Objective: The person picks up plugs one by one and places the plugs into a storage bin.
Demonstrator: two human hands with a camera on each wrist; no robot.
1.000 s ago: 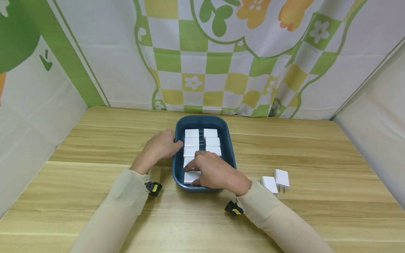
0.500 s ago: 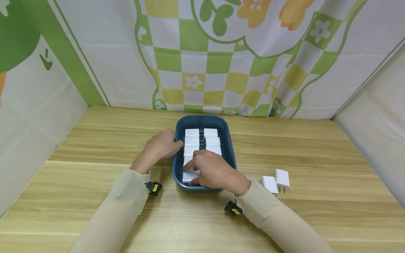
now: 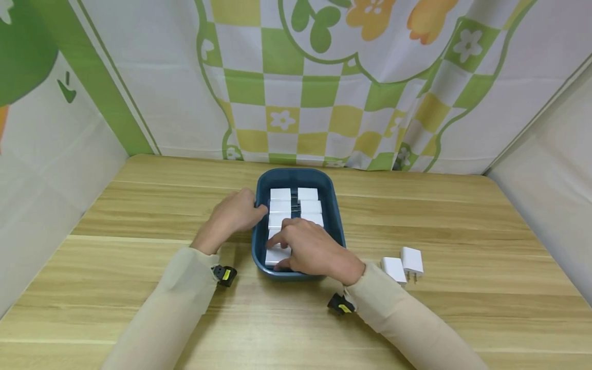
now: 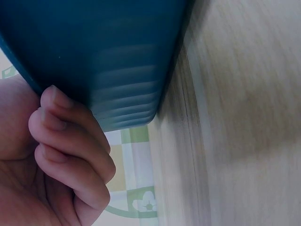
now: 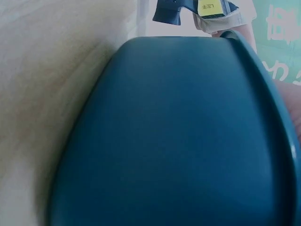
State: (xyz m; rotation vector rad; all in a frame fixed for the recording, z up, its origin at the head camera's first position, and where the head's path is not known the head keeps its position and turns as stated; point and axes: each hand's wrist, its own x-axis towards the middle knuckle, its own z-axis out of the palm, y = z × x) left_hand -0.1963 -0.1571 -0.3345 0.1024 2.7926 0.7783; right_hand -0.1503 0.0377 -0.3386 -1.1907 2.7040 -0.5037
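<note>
In the head view a dark blue plastic bin (image 3: 296, 176) holds two columns of white plug chargers (image 3: 279, 206), with metal prongs showing between them. My left hand (image 3: 237, 211) grips the bin's left rim; in the left wrist view its curled fingers (image 4: 77, 136) lie against the outer wall. My right hand (image 3: 312, 249) reaches into the near end of the bin and pinches a white plug charger (image 3: 277, 255) between thumb and fingers, at the bottom of the left column. That hand hides part of the right column. The right wrist view shows mostly the bin's outer wall (image 5: 174, 132).
Two more white plug chargers, one nearer (image 3: 393, 270) and one farther (image 3: 412, 261), lie on the wooden table (image 3: 462, 231) right of the bin, prongs toward me. A patterned curtain (image 3: 319, 92) hangs behind the table.
My right hand has shifted the pinched charger slightly left and away from me, toward the bin's left wall. My left hand and the bin have stayed in place.
</note>
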